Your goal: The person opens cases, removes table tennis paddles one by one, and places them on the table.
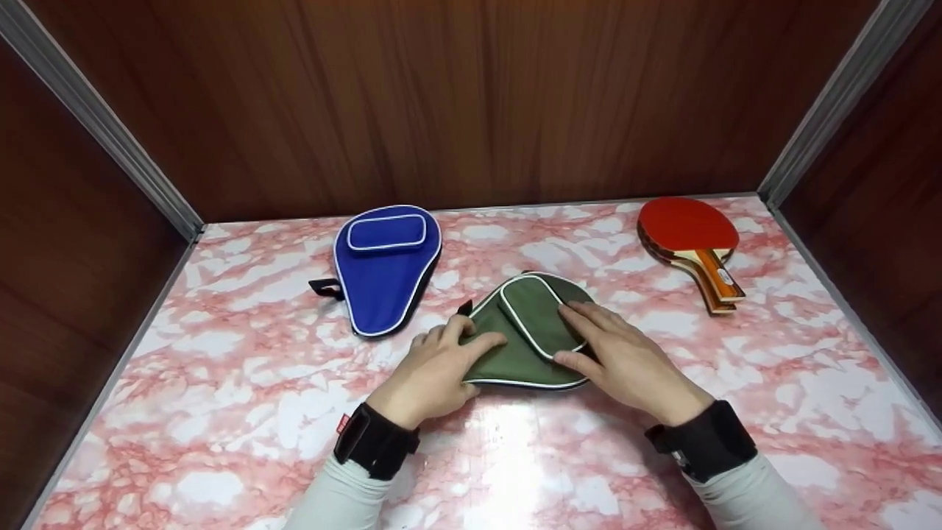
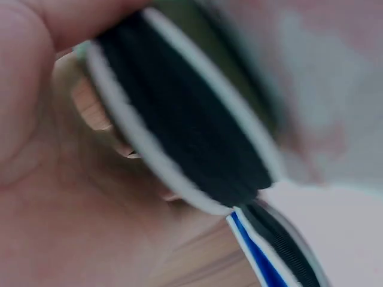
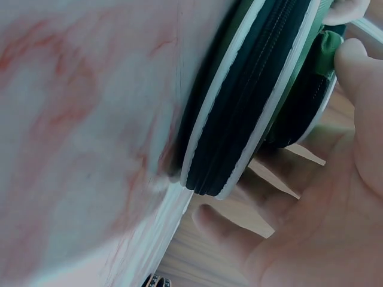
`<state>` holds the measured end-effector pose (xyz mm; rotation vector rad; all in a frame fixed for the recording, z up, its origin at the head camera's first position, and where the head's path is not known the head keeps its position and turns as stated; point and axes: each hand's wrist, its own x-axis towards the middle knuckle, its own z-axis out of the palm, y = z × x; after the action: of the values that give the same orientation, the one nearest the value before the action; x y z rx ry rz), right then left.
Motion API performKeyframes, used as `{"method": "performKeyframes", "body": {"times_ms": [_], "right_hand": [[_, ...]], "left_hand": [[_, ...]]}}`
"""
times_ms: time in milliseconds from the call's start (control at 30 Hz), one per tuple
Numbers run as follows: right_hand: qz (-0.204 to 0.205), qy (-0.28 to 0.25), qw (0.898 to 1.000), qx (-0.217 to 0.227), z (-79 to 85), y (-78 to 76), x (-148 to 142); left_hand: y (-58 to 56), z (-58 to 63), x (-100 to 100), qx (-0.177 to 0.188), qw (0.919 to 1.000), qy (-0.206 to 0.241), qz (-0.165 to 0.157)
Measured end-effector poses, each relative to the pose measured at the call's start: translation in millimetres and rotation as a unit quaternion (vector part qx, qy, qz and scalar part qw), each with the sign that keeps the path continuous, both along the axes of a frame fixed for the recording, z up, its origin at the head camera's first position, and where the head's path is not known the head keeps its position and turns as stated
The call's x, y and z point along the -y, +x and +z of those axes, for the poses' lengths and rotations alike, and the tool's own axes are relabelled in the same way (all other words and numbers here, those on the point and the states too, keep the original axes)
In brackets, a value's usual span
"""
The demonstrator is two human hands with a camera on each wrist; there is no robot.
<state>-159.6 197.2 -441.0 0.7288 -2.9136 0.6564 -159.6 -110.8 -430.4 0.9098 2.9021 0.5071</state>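
Note:
A green table tennis bat case (image 1: 515, 364) with white piping and a raised pocket lies at the middle of the table, tilted sideways. My left hand (image 1: 434, 372) grips its narrow end, thumb on top and fingers bent over the far edge. On the wide end rests my right hand (image 1: 633, 361), its fingers fairly straight across the pocket (image 1: 541, 320). The left wrist view shows the case's dark zipped side (image 2: 185, 113) close to the palm. In the right wrist view, the zipper band (image 3: 251, 95) runs beside spread fingers.
A blue bat case (image 1: 383, 283) with a black strap (image 1: 325, 288) lies at the back left. Two stacked table tennis bats (image 1: 688, 224), the upper one red, lie at the back right. Brown wooden panels (image 1: 471, 103) enclose the marbled table (image 1: 221, 412) at the back and sides.

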Motion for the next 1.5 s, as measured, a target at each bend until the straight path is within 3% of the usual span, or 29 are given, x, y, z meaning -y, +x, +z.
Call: {"method": "performKeyframes", "body": {"times_ms": [300, 533, 800, 933, 1133, 1300, 1500], "right_hand": [[0.008, 0.012, 0.998, -0.055, 0.8, 0.1, 9], [0.003, 0.011, 0.998, -0.061, 0.7, 3.1, 14], [0.001, 0.004, 0.999, -0.044, 2.9, 3.5, 15], [-0.005, -0.004, 1.0, -0.02, 12.0, -14.0, 8], [0.034, 0.064, 0.997, -0.034, 17.7, -62.3, -2], [0.085, 0.037, 0.995, 0.032, 14.2, -93.0, -4], [0.095, 0.023, 0.993, 0.07, 13.7, -113.3, 1]], "left_hand": [[-0.7, 25.1, -16, -0.035, 0.9974, -0.055, 0.03], [-3.8, 23.6, -24, -0.055, 0.9934, -0.084, 0.056], [-4.9, 16.0, -42, 0.009, 0.9968, -0.057, 0.056], [-6.8, 13.0, -45, 0.012, 0.9969, -0.054, 0.056], [-8.7, 6.4, -41, 0.018, 0.997, -0.043, 0.061], [-10.8, 5.8, -37, 0.003, 0.997, -0.054, 0.055], [-13.3, 6.4, -31, -0.013, 0.9972, -0.06, 0.043]]}}
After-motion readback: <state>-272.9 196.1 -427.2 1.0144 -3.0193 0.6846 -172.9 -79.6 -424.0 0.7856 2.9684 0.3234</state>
